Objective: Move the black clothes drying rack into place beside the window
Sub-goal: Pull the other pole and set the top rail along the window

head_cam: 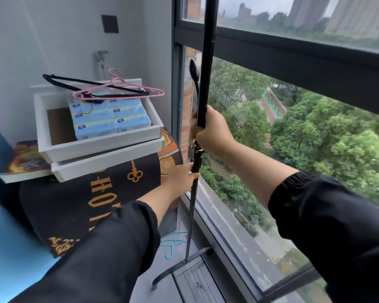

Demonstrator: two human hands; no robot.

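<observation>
The black clothes drying rack (206, 68) shows as one upright black pole standing right against the window (293, 138). Its curved foot rests on the floor near the sill, beside a slatted panel. My right hand (212, 133) is wrapped around the thicker upper pole, just above the metal clamp joint. Lower down, my left hand (181, 176) grips the thin lower pole below that joint. Both arms wear black sleeves. The rack's top runs out of view above.
Left of the pole, stacked white trays (101, 141) hold blue packets, with a pink hanger (118, 91) and a black hanger across them. A black mat with gold lettering (92, 193) hangs below. A blue hanger (173, 241) lies on the floor.
</observation>
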